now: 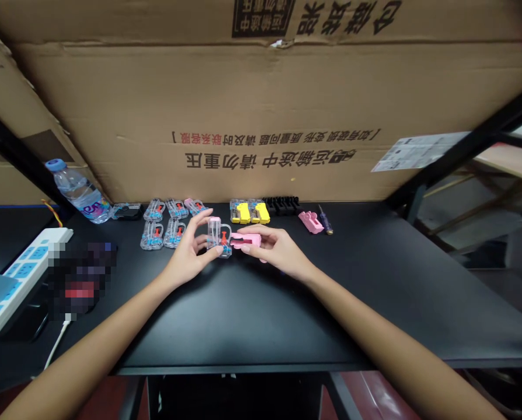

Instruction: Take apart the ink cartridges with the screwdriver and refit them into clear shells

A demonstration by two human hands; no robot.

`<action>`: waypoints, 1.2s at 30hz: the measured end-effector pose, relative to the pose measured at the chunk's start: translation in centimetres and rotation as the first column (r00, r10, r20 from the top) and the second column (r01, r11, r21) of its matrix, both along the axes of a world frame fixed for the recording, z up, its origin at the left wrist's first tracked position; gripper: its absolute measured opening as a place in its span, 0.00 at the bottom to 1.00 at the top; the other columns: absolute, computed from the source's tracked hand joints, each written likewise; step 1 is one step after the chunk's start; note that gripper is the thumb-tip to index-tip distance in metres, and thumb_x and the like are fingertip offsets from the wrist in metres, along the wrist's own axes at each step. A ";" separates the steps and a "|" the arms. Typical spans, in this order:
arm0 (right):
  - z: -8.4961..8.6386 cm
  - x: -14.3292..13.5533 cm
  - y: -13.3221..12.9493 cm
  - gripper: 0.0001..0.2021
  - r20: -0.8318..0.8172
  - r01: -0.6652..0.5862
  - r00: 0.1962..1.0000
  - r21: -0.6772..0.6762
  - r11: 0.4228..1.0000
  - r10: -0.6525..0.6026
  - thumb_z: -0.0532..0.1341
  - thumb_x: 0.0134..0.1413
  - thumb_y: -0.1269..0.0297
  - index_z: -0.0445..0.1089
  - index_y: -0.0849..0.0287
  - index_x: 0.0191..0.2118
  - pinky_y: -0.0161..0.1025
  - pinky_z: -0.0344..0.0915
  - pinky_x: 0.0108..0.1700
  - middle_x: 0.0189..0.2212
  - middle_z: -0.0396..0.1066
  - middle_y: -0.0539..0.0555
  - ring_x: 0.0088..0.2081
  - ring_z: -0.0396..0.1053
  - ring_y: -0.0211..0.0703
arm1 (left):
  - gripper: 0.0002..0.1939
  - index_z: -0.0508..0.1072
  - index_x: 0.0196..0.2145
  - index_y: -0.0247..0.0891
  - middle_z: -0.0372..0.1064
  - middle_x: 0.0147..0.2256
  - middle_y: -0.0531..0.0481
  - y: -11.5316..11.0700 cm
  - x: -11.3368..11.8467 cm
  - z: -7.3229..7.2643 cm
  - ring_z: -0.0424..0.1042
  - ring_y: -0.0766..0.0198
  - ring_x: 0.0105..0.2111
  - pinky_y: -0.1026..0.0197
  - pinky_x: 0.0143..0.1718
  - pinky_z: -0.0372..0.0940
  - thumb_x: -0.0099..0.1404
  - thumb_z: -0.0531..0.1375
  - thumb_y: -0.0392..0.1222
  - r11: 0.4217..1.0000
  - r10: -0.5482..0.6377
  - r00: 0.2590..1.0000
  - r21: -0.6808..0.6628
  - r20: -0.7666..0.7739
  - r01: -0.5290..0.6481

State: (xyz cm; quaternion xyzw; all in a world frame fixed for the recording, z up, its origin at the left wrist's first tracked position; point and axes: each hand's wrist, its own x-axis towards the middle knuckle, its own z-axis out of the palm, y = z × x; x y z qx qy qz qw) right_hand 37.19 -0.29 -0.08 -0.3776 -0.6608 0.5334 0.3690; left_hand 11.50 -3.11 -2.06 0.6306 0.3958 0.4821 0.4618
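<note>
My left hand (191, 252) pinches a clear plastic toy water gun (218, 237) with a red trigger, blue parts inside and a pink bit on top. In my right hand (278, 249) is a pink plastic shell (247, 240), its end close against the clear gun's right side. Whether the two are joined I cannot tell. Both are held above the black table (226, 326). Several similar clear guns (152, 234) lie in two rows left of my left hand. Beyond my hands sit two clear pieces with yellow shells (242, 213).
Along the back are black plastic parts (282, 205), another pink shell (310, 222) and a screwdriver (326, 220). At left stand a water bottle (82, 192) and a white power strip (28, 274); a white cable (57, 343) lies nearby. A cardboard sheet (261, 93) walls the back.
</note>
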 end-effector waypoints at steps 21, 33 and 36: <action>0.7 -1.1 -0.7 0.25 0.070 0.009 0.998 0.009 1.000 -0.010 0.72 0.56 0.39 0.81 0.58 0.43 0.44 0.76 0.37 0.32 0.80 0.55 0.32 0.76 0.45 | 0.30 0.63 0.60 0.45 0.80 0.48 0.45 -0.7 0.9 0.2 0.83 0.57 0.44 0.52 0.49 0.76 0.67 0.70 0.46 0.987 -0.063 0.997 -0.144 0.033 0.067; -0.5 -1.7 -1.0 0.21 -0.013 0.044 0.999 -0.110 0.993 -0.046 0.75 0.54 0.43 0.84 0.57 0.40 0.48 0.77 0.47 0.37 0.83 0.56 0.35 0.77 0.46 | 0.30 0.66 0.59 0.43 0.81 0.45 0.46 -0.7 0.9 -0.2 0.83 0.59 0.39 0.57 0.42 0.76 0.65 0.72 0.47 0.981 -0.049 0.996 -0.185 0.078 0.062; -0.5 -1.9 -1.1 0.20 -0.023 0.056 0.998 -0.136 0.989 -0.060 0.75 0.54 0.44 0.84 0.57 0.40 0.48 0.77 0.47 0.37 0.83 0.55 0.35 0.77 0.45 | 0.30 0.66 0.59 0.43 0.81 0.44 0.46 -0.7 0.9 -0.4 0.83 0.60 0.38 0.59 0.40 0.76 0.64 0.72 0.47 0.980 -0.038 0.997 -0.194 0.071 0.051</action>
